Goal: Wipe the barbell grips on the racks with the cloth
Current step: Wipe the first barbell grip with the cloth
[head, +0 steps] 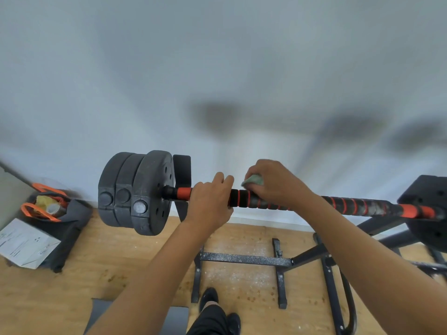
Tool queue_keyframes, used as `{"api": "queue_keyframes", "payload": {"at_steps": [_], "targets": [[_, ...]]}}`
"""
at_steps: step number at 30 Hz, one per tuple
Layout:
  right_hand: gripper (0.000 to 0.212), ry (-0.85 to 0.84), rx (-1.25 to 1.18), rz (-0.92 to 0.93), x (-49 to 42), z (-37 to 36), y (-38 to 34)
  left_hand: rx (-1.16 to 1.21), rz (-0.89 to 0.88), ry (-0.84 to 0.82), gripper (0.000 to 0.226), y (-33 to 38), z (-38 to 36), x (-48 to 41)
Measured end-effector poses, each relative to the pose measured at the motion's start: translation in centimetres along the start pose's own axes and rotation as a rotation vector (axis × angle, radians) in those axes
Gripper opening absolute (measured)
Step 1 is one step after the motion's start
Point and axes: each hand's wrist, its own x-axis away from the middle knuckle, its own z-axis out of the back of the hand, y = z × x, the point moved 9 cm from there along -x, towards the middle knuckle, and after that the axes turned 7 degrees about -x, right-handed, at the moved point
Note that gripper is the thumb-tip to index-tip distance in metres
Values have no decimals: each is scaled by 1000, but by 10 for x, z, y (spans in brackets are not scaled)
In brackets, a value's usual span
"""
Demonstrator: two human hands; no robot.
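Note:
A barbell (358, 206) with a black and orange striped grip lies across a black rack (244, 259) in front of a pale wall. Three dark weight plates (135, 192) sit on its left end, and another plate (428, 213) shows at the right edge. My left hand (210, 201) grips the bar just right of the left orange sleeve. My right hand (275, 182) holds a small green cloth (253, 180) and presses it on the grip right beside the left hand.
A dark bag (60, 213) with orange straps and a white paper box (24, 243) sit on the wooden floor at the left. Rack legs spread across the floor below the bar. My dark shoes (217, 308) stand near a grey mat (101, 313).

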Motion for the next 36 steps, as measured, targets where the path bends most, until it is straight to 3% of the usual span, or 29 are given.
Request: {"api": "queue_keyframes", "payload": {"at_steps": [4,9,15,17,21,23,25,30,36], "targets": [[16,-42,-62,29,1,-12,-1,-65,-44,-191,17,0,-6,-17],[19,153,197,294,26,-16,-25,-91,-20,-269,17,-2,-11,-23],[28,147,141,198,35,-15,-11,-101,-3,-280,13,-3,-13,-23],[27,126,153,200,41,-13,-15,-89,-20,-319,22,-4,-16,-25],[17,9,138,172,54,-23,-24,266,-110,-796,49,0,-34,-23],[10,29,95,128,58,-25,-21,389,-106,-905,48,6,-36,-24],[8,102,41,59,55,-20,-13,369,-95,-871,41,7,-39,-28],[16,213,29,-5,50,-20,-12,120,-52,-582,23,-1,-30,-36],[14,293,128,-82,30,-9,-3,133,-76,-592,28,1,-34,-38]]}}
